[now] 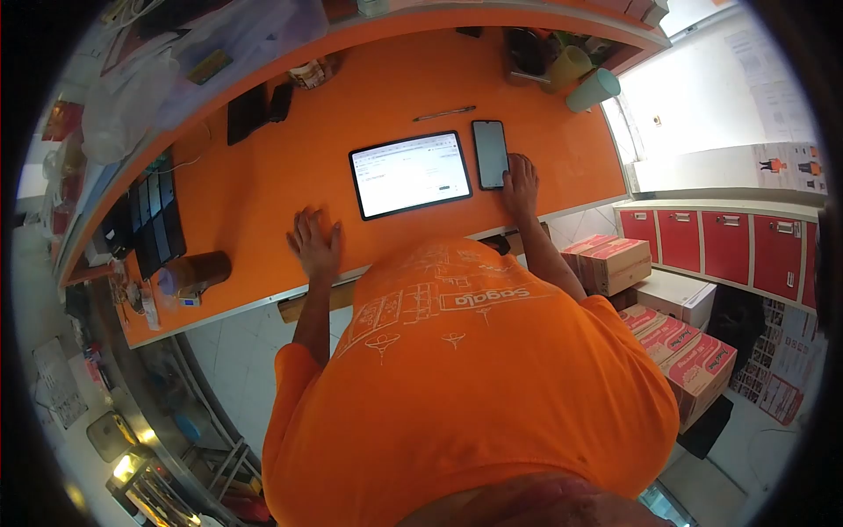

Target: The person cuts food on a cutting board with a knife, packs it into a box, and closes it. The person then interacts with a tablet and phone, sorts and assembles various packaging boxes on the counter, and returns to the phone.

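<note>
All left fingers (303,225) splay on desk (263,171); right fingers (528,169) bunch beside phone (489,151).

Smooth, seemingly laminate orange desk (290,176), softly glossy.

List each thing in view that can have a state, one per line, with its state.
Tablet: face up, screen lit.
Phone: lying face up.
Pen: lying on the desk.
Red cabinet doors: closed.
Left hand: empty, fingers spread on the desk.
Right hand: at the phone's edge.
</note>
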A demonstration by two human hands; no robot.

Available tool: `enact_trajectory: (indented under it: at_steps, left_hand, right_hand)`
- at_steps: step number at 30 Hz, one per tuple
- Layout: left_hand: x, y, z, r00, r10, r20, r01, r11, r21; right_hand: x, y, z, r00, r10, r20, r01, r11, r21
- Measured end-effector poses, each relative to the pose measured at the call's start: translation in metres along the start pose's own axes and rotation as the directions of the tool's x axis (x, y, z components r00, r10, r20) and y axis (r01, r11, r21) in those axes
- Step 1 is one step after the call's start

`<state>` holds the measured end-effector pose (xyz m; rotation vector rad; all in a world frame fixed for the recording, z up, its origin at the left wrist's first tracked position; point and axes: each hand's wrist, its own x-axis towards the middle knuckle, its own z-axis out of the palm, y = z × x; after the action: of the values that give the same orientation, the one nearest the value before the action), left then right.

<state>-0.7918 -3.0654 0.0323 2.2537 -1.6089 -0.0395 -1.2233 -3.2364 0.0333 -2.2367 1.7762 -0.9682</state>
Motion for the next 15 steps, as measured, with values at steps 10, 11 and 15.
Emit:
enact_trajectory:
  at_steps: [10, 11, 15]
  left_hand:
    - [-0.0005, -0.0004, -0.0006, 1.0, 0.0, 0.006, 0.0, 1.0, 0.029]
    - [-0.0005, -0.0002, -0.0011, 1.0, 0.0, 0.006, 0.0, 1.0, 0.026]
    - [0.0001, 0.0005, -0.0016, 1.0, 0.005, 0.006, -0.005, 1.0, 0.023]
  right_hand:
    - [0.0004, 0.0012, 0.0017, 1.0, -0.004, 0.008, 0.004, 1.0, -0.027]
    - [0.0, 0.0022, 0.0023, 1.0, -0.011, 0.004, 0.011, 1.0, -0.029]
    - [-0.0011, 0.0054, 0.0037, 1.0, 0.003, 0.016, -0.003, 1.0, -0.028]
